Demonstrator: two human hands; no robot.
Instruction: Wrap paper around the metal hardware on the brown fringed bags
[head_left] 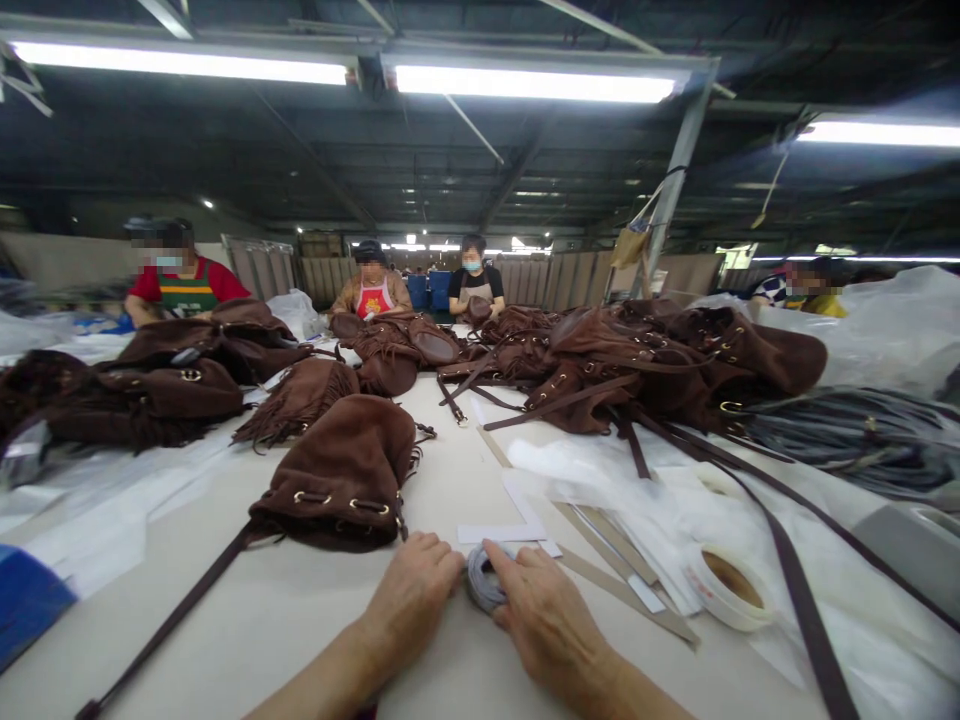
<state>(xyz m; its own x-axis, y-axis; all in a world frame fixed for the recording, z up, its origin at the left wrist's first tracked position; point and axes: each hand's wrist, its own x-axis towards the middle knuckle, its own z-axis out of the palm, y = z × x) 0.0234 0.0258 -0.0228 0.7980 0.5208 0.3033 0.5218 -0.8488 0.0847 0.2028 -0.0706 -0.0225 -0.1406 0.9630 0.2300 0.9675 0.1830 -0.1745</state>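
Observation:
A small grey roll of narrow strip (484, 580) lies on the table directly in front of me. My right hand (544, 605) grips its right side, with the index finger laid over the top. Just left of the roll, my left hand (415, 592) has its fingers curled together, and whatever is under them is hidden. Beyond the left hand rests a dark brown suede drawstring bag (345, 465) on its side, with gold eyelets and a long strap. White paper strips (502, 530) lie just past the roll.
Piles of brown bags (645, 360) cover the far side. A roll of white tape (731, 588), flat strips (615, 550) and plastic sheets are at right. A long brown strap (799, 590) crosses there. A blue object (30, 605) sits left. Several people work beyond.

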